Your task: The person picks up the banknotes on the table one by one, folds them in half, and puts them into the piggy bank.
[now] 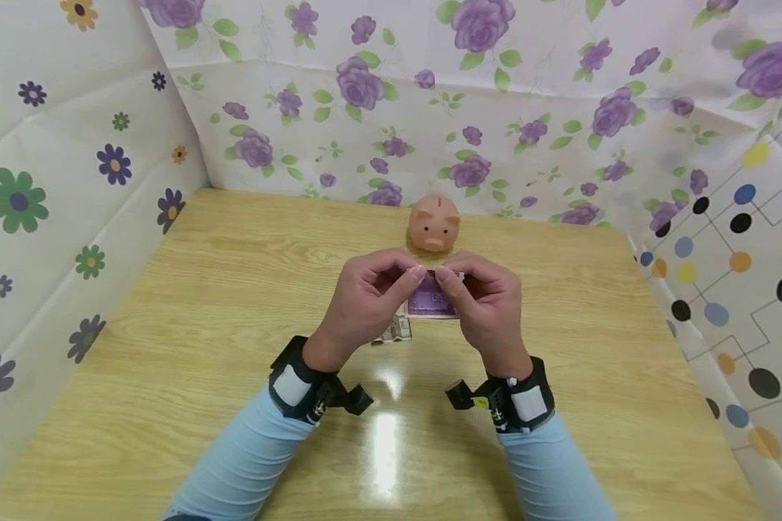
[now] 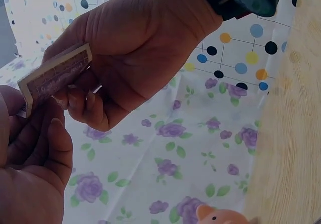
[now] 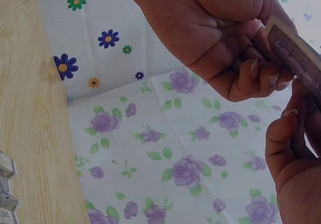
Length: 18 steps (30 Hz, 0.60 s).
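Note:
A purple folded banknote (image 1: 433, 298) is held up between both hands over the table. My left hand (image 1: 373, 291) pinches its upper left edge with thumb and fingertips. At the upper right edge my right hand (image 1: 493, 295) pinches it the same way, the two thumbs close together. Both wrist views show the folded note (image 2: 57, 78) edge-on, with pale borders and fingers curled behind it. Just below the left hand, a second, greyish banknote (image 1: 399, 329) lies creased in zigzag folds on the table, partly hidden by that hand in the head view.
A pink piggy bank (image 1: 434, 223) with a slot on top stands just beyond the hands, near the back edge of the wooden table (image 1: 267, 246). Flower-patterned sheets (image 1: 358, 87) rise behind and to the left; a dotted sheet (image 1: 743, 260) lines the right side.

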{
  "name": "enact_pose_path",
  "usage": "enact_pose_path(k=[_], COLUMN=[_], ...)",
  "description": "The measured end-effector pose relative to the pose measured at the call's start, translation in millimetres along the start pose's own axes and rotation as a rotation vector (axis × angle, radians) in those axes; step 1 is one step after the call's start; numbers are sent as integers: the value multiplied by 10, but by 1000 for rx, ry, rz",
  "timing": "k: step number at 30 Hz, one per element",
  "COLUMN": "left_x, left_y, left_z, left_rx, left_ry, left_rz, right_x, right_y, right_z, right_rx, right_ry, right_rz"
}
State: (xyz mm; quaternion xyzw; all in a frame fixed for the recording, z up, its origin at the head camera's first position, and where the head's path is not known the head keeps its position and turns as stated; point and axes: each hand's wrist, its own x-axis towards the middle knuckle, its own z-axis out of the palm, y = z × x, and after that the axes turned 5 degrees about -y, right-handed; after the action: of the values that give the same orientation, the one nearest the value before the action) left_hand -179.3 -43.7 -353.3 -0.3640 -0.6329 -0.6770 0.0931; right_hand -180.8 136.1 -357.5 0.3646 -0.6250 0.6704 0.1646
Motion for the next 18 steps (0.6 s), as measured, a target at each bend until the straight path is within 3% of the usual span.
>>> enact_pose_path(k=[5,12,18], left_x=[13,6,14], left_y=[4,-15,-28], left_z=[11,24,12], left_rx=[-7,64,44], left_ry=[0,52,53], left_rz=[24,66,101], right_x=[1,2,13], right_y=[-10,21,18], right_z=[-15,-12,-16], right_rx=[-7,-1,-2], right_ry=[11,42,33], right_rz=[-18,-9,-33])
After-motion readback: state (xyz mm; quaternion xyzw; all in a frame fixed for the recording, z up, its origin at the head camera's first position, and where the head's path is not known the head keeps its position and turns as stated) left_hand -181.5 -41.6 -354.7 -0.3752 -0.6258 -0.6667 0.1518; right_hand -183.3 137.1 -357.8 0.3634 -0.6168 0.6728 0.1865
